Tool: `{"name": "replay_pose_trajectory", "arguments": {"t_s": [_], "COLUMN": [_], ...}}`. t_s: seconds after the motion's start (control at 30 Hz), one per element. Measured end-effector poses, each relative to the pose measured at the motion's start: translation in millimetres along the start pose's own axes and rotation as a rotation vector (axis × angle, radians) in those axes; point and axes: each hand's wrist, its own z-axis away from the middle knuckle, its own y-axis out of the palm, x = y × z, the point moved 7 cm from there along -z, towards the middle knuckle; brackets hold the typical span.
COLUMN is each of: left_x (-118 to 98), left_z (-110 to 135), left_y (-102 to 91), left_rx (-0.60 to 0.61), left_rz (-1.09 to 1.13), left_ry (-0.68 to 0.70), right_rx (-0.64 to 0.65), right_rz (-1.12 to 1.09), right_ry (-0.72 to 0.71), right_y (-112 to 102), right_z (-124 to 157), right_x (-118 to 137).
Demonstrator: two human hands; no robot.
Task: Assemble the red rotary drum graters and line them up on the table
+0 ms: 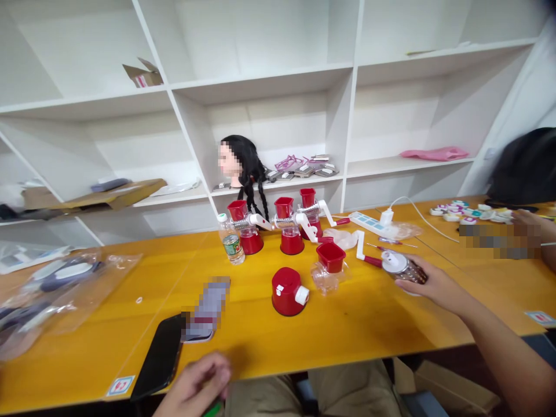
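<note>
My right hand [428,285] is closed around a metal grater drum [407,271] lying on its side over the table, with a white crank and dark red handle pointing left. Low at the table's front edge, my left hand [200,379] has curled fingers; a bit of green shows under it, too hidden to name. Between the hands sits a red suction base [285,292] with a white knob. Just behind it is a red hopper [332,256] on a clear plastic body. Farther back stand three assembled rotary graters [292,238] with white cranks.
A water bottle [233,248] stands beside the graters. Two phones, one a black phone [160,353], lie at left near plastic-bagged items. A power strip [369,225], screwdrivers and small colourful parts lie at right, by another person's hand [532,229]. White shelves [269,78] hold a mannequin head.
</note>
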Motion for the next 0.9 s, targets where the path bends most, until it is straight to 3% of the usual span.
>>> {"name": "replay_pose_trajectory", "arguments": {"t_s": [0.1,0.23,0.33,0.4,0.53,0.73,0.9], "left_x": [-58.8,-119.8,-146.1,-151.6,-141.6,-117.4,-105.3], "left_z": [-27.7,-86.8,-132.1,-158.1,-188.3,-187.0,-182.0], "left_y": [38.4,134.0,191.9,215.9,232.5,234.1,243.9], "left_rx": [-0.128,-0.059,-0.104,-0.155,-0.267,-0.369,-0.217], "left_rz": [0.073,0.006,0.058,0.078,0.061,0.037,0.158], "left_ry": [0.248,0.472,0.533,0.483,0.350,0.448,0.504], "right_rx": [0.088,0.142,0.198,0.199,0.208,0.268,0.284], "right_rz": [0.015,0.103,0.088,0.086,0.073,-0.002,-0.096], "right_ry": [-0.055,-0.068,-0.085,-0.070,-0.051,-0.185,-0.150], "right_y": [13.6,34.6,53.9,63.1,73.0,72.6,69.8], "right_z": [-2.2,-21.1,-31.9,-36.0,-40.0,-39.5,-29.7], "right_x": [15.3,22.6,28.6,32.1,40.1,52.7,50.1]}}
